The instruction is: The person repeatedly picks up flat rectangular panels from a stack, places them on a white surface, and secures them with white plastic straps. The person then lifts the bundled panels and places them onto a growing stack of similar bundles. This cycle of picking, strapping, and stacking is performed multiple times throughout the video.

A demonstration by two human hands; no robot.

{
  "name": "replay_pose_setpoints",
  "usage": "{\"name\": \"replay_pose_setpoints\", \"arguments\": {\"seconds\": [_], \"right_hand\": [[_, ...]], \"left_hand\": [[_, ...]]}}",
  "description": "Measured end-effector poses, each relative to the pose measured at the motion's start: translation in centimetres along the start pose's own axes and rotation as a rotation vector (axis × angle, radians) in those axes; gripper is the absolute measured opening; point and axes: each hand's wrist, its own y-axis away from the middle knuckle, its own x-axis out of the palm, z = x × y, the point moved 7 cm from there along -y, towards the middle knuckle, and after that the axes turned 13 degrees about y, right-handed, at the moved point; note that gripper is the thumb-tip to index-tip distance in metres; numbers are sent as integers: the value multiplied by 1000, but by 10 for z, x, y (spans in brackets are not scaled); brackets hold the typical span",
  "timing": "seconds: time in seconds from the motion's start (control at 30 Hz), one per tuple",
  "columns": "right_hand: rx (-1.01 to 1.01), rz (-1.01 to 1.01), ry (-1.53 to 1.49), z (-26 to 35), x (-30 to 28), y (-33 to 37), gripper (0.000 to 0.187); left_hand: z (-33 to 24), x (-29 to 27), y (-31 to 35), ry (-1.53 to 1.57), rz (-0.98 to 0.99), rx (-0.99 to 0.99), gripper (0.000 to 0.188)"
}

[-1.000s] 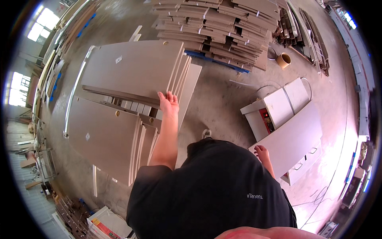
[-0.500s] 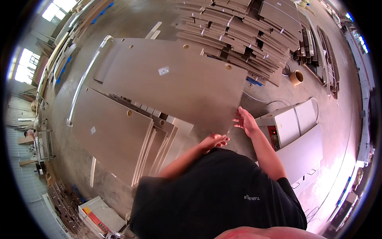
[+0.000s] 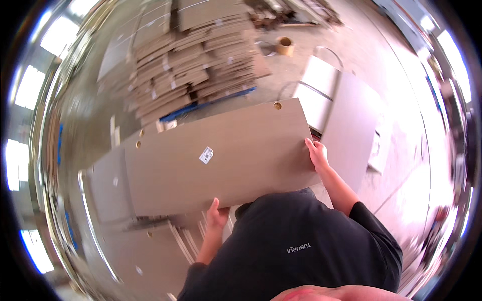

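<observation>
A long grey-brown board [image 3: 241, 150] with round holes along its far edge and a white label lies flat across my hands, in front of my body. My left hand [image 3: 217, 214] grips its near edge, thumb on top and fingers underneath. At the board's right end, my right hand [image 3: 317, 153] is closed round the edge, thumb upward. Behind the board's left end, another grey-brown panel [image 3: 103, 183] shows in part. More stacked panels [image 3: 150, 256] lie below it, to the left of my left forearm.
A tall strapped pile of boards [image 3: 196, 65] stands on a blue pallet beyond the held board. To the right are a white cabinet [image 3: 317, 83] and a pale panel [image 3: 351, 120]. A brown cardboard tube [image 3: 284, 46] stands on the floor farther off.
Both hands, apart from the board's edges or just at them before, now grip it. The board has come off the stack, and my view has swung right.
</observation>
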Motion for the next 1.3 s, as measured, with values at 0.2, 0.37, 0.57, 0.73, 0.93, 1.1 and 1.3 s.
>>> {"name": "replay_pose_setpoints", "arguments": {"seconds": [0.2,0.37,0.57,0.73,0.93,1.1,1.3], "right_hand": [[228,-286,-10,-173,-92,29,58],[625,-341,-179,-303,-113,111,59],[988,-574,-551,-401,-85,192,61],[1148,-611,-902,-427,-49,233,58],[1210,-689,-918,-387,-44,229,62],[1199,-652,-649,-342,-45,186,71],[1209,-415,-416,-332,-14,127,72]], "left_hand": [[89,92,-34,-199,133,-326,46],[167,171,-95,-533,244,-357,40],[297,250,-155,-841,330,-510,37],[405,296,-180,-1180,400,-552,28],[507,348,-201,-1386,531,-545,24],[567,392,-267,-1502,769,-532,29],[600,411,-342,-2166,1043,-401,61]]}}
